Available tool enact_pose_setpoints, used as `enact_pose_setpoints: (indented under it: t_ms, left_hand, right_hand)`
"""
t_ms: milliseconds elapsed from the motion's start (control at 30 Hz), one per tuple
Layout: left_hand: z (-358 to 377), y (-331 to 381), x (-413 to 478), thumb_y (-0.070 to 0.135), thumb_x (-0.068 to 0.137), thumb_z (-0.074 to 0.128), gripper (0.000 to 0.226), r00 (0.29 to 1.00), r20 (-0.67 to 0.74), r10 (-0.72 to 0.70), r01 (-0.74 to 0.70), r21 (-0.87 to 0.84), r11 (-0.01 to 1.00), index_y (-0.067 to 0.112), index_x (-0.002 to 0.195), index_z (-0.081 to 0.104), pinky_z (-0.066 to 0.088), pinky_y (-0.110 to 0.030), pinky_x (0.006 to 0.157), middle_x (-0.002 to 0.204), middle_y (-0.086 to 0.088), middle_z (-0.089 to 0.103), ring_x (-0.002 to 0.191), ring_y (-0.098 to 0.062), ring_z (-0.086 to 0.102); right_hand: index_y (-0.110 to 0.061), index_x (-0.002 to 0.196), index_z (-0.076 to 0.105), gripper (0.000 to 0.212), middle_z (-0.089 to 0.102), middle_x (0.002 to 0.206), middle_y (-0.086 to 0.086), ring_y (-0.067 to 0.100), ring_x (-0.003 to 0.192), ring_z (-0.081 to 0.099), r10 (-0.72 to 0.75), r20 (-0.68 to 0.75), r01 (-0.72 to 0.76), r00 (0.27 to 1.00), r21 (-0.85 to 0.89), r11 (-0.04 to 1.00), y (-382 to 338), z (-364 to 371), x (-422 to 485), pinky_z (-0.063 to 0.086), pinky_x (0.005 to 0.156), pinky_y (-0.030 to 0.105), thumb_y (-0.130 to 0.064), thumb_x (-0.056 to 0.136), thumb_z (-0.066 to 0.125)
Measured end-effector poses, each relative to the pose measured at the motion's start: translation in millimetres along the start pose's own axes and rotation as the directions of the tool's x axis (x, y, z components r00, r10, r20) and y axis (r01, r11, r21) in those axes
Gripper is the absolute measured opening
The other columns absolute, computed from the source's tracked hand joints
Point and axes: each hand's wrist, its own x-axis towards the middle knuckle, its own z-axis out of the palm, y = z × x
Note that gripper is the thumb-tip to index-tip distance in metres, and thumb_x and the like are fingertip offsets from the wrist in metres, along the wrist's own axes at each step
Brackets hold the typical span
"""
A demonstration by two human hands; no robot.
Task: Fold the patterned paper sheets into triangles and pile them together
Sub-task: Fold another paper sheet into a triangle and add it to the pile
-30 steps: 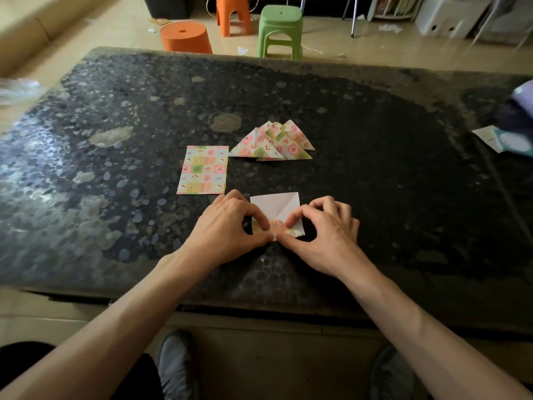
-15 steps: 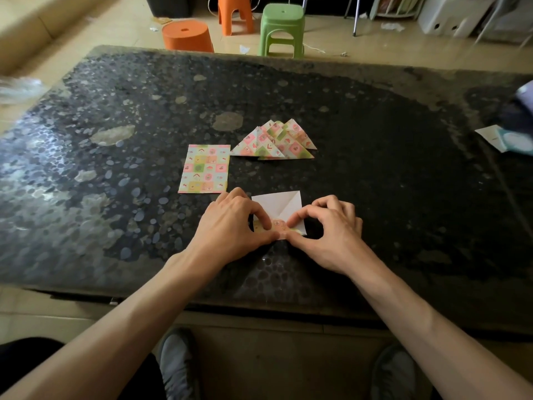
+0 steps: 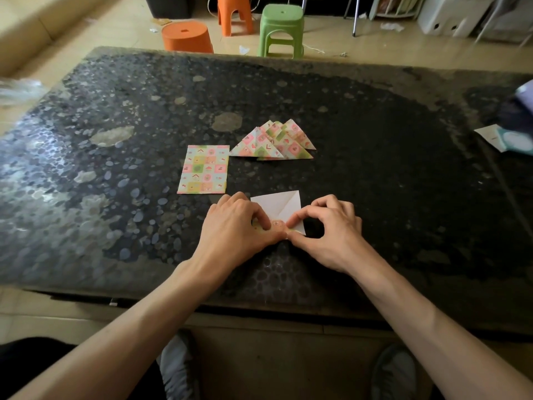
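Two hands work one half-folded sheet (image 3: pixel 281 203) at the near middle of the dark speckled table (image 3: pixel 375 168). The left hand (image 3: pixel 233 229) and the right hand (image 3: pixel 328 232) each pinch its near edge between thumb and forefinger, thumbs almost meeting. One flat patterned sheet (image 3: pixel 204 168) lies just beyond the left hand. To its right sits one pile of folded triangles (image 3: pixel 274 141), overlapping so their number is unclear. Three stools stand on the floor past the far edge: a green stool (image 3: pixel 281 27), a tall orange stool (image 3: pixel 233 13) and a squat orange stool (image 3: pixel 186 36). The hands hide the half-folded sheet's near corners. Its white underside faces up with a diagonal crease, and pink-and-green pattern shows at the pinched edge.
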Motion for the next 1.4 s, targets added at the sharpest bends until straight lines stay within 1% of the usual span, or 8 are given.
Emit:
enact_pose_setpoints:
  t_ms: [233,400,533,733,967,1133,1333,1400]
  left_hand:
    - [-2,2,3,0.078,0.070,0.071,0.040,0.999,0.040,0.010,-0.012,0.051,0.999,0.039,0.076,0.066,0.039,-0.031,0.086,0.099,0.013,0.053,0.103,-0.014,0.052]
    - [-3,1,2,0.076,0.071,0.072,0.040,0.999,0.047,0.005,-0.007,0.043,0.999,0.037,0.079,0.070,0.041,-0.032,0.088,0.100,0.012,0.055,0.104,-0.015,0.053]
    - [-4,3,3,0.075,0.071,0.073,0.038,0.998,0.063,0.003,-0.005,0.043,0.999,0.038,0.078,0.069,0.043,-0.033,0.088,0.099,0.012,0.054,0.103,-0.015,0.054]
    - [-3,1,5,0.075,0.070,0.074,0.037,0.996,0.085,-0.007,0.002,0.059,0.998,0.040,0.077,0.066,0.046,-0.035,0.089,0.100,0.012,0.054,0.103,-0.016,0.054]
    - [-3,0,5,0.075,0.071,0.074,0.037,0.997,0.082,-0.009,0.005,0.055,0.998,0.040,0.076,0.065,0.044,-0.032,0.086,0.098,0.013,0.052,0.101,-0.014,0.053]
    - [-4,2,6,0.074,0.071,0.074,0.035,0.996,0.092,-0.005,0.001,0.050,0.999,0.040,0.077,0.065,0.043,-0.032,0.088,0.100,0.013,0.052,0.103,-0.013,0.052]
    - [-4,3,6,0.071,0.073,0.076,0.032,0.995,0.099,-0.010,0.005,0.054,0.999,0.041,0.076,0.063,0.045,-0.035,0.091,0.103,0.011,0.054,0.107,-0.016,0.053]
    - [-4,4,5,0.071,0.073,0.076,0.032,0.995,0.096,-0.011,0.006,0.058,0.998,0.041,0.077,0.063,0.045,-0.034,0.091,0.103,0.011,0.054,0.107,-0.016,0.053]
  right_hand:
    - [-0.052,0.091,0.066,0.010,0.042,0.126,-0.014,0.014,0.133,0.029,-0.013,0.006,0.013,1.000,0.018,1.000,0,-2,0,0.023,0.101,0.031,-0.052,0.087,0.075]
    - [-0.053,0.092,0.069,0.009,0.042,0.124,-0.015,0.013,0.134,0.029,-0.006,0.035,0.005,0.999,0.056,0.998,2,-7,2,0.022,0.100,0.030,-0.047,0.091,0.074]
    - [-0.052,0.096,0.070,0.009,0.041,0.124,-0.014,0.014,0.133,0.029,-0.011,0.029,0.010,1.000,0.031,0.999,1,-5,0,0.022,0.100,0.030,-0.045,0.092,0.072]
    - [-0.054,0.091,0.068,0.014,0.042,0.124,-0.014,0.013,0.135,0.029,-0.004,0.047,0.001,0.999,0.062,0.998,3,-8,1,0.024,0.103,0.030,-0.042,0.093,0.073]
    - [-0.051,0.093,0.072,0.012,0.043,0.123,-0.015,0.012,0.133,0.031,0.024,0.091,-0.033,0.996,0.095,0.995,2,-14,3,0.026,0.100,0.030,-0.041,0.090,0.078]
    - [-0.051,0.095,0.075,0.017,0.044,0.125,-0.015,0.013,0.134,0.032,0.042,0.119,-0.056,0.992,0.117,0.992,3,-16,5,0.030,0.107,0.034,-0.036,0.089,0.079]
    - [-0.051,0.097,0.074,0.024,0.041,0.125,-0.016,0.013,0.135,0.031,0.047,0.163,-0.069,0.985,0.128,0.989,4,-18,7,0.027,0.112,0.036,-0.028,0.091,0.078]
    - [-0.050,0.095,0.073,0.027,0.041,0.126,-0.015,0.015,0.136,0.031,0.071,0.147,-0.090,0.987,0.124,0.988,2,-17,7,0.028,0.113,0.037,-0.024,0.091,0.078]
